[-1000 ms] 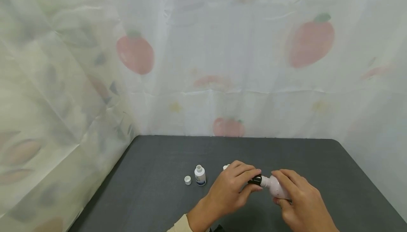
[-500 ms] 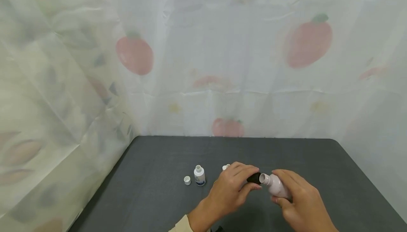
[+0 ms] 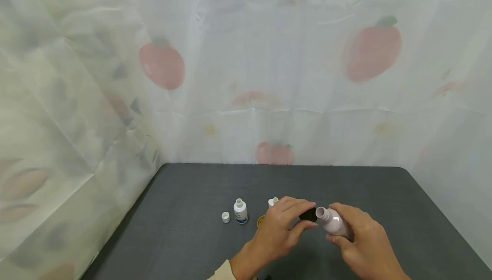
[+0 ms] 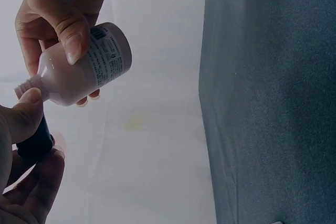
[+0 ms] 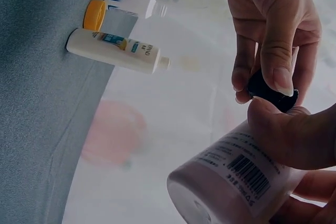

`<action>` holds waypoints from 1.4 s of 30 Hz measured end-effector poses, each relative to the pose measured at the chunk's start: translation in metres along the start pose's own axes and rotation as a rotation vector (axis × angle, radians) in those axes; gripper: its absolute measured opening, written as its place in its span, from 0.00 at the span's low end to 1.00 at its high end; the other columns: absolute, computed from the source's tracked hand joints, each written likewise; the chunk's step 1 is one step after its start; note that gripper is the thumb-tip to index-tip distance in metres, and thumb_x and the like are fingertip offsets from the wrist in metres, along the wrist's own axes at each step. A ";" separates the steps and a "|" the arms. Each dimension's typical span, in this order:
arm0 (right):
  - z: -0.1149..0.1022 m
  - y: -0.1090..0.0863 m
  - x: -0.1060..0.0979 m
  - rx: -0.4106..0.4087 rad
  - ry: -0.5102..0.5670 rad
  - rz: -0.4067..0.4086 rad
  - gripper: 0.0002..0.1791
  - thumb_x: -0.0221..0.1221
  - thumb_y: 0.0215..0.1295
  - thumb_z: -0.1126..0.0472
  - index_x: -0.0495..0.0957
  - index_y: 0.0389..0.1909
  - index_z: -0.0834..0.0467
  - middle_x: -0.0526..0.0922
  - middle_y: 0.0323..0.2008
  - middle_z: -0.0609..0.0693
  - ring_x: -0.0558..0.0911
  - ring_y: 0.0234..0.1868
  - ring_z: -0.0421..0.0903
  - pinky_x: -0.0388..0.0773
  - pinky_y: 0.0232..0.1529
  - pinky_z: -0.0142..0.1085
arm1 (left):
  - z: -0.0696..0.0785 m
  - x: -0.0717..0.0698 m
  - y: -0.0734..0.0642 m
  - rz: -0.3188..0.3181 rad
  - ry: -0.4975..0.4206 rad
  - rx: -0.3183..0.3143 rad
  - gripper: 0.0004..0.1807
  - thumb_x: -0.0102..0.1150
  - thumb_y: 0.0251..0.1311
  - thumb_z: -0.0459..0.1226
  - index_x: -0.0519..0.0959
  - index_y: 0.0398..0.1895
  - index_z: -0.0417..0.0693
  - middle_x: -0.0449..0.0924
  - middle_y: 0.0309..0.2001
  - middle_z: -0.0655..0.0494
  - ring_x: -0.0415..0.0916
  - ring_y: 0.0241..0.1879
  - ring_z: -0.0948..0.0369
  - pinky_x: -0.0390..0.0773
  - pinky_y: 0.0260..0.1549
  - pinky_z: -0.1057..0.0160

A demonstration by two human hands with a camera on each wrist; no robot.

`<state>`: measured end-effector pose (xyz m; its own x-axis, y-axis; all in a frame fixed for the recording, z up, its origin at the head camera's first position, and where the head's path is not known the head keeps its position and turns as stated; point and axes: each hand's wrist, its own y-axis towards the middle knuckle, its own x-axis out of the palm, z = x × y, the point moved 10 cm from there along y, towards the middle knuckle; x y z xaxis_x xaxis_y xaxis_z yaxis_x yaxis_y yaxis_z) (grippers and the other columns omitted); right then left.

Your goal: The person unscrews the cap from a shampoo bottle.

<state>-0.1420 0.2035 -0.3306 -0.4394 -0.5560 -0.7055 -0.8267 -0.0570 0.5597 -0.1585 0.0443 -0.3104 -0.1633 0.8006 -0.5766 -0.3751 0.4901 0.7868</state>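
Observation:
My left hand pinches a black cap between thumb and fingers. My right hand grips a pale pink bottle around its body, tilted with its threaded neck toward the left hand. The bottle's mouth is uncovered, and the cap sits right beside it. In the left wrist view the black cap hangs just below the bottle's neck, held by the left fingers. A printed label with a barcode shows on the bottle in the right wrist view, where the right thumb covers part of its shoulder.
On the dark grey table stands an uncapped white bottle with a blue label, a white cap to its left. A cream bottle stands uncapped near a yellow cap; the left hand partly hides both in the head view.
The black cap has come off the pink bottle's neck, baring its mouth. The bottle has tipped more upright, and the yellow cap has come into sight beside the left hand.

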 end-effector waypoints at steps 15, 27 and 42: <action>0.017 0.005 0.003 0.095 0.064 -0.066 0.37 0.84 0.40 0.65 0.83 0.57 0.55 0.89 0.51 0.53 0.88 0.45 0.52 0.84 0.38 0.42 | -0.007 0.010 -0.002 0.036 -0.065 -0.064 0.20 0.72 0.64 0.36 0.80 0.57 0.44 0.86 0.49 0.54 0.86 0.46 0.66 0.82 0.50 0.76; 0.031 0.008 0.007 0.137 0.085 -0.075 0.38 0.83 0.43 0.65 0.80 0.60 0.59 0.89 0.49 0.56 0.88 0.47 0.56 0.85 0.40 0.50 | -0.025 0.027 -0.010 0.015 -0.185 -0.264 0.16 0.72 0.66 0.39 0.82 0.54 0.46 0.87 0.47 0.56 0.86 0.44 0.67 0.84 0.47 0.73; 0.041 0.010 0.017 0.165 0.111 -0.123 0.36 0.80 0.48 0.66 0.78 0.60 0.62 0.88 0.51 0.61 0.88 0.51 0.62 0.85 0.47 0.59 | -0.039 0.045 -0.016 0.008 -0.186 -0.366 0.16 0.73 0.63 0.36 0.83 0.53 0.47 0.89 0.47 0.55 0.87 0.46 0.69 0.85 0.45 0.74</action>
<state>-0.1722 0.2278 -0.3546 -0.2977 -0.6419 -0.7066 -0.9220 0.0014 0.3872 -0.1951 0.0591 -0.3576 -0.0123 0.8689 -0.4948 -0.6795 0.3557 0.6416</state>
